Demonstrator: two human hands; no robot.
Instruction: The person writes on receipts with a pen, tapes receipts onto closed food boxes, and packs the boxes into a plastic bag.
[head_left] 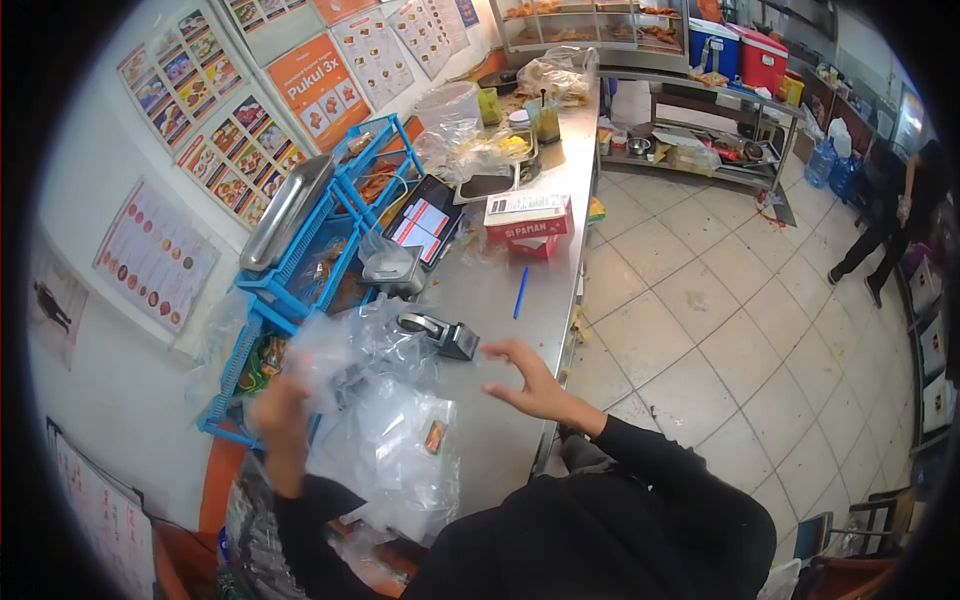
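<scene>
My left hand (pixel 280 415) is smeared by motion at the left of the counter. Its fingers look closed on a clear plastic bag (pixel 325 352), blurred along with it. Over the steel counter, my right hand (pixel 535 385) is open, thumb and fingers curved apart with nothing between them. Closest to it is a black tape dispenser (pixel 455 338) with a roll of tape. Between my hands lies a pile of clear plastic bags (pixel 385 465), with a small orange-and-green label (pixel 435 437) on it. A blue pen (pixel 521 292) rests farther up.
Blue plastic baskets (pixel 290 300) line the wall, a metal tray (pixel 288 215) on top. A tablet (pixel 420 222), a metal container (pixel 393 270) and a red-and-white box (pixel 527 217) stand along the counter (pixel 545 285). Another person (pixel 895 220) is at the far right.
</scene>
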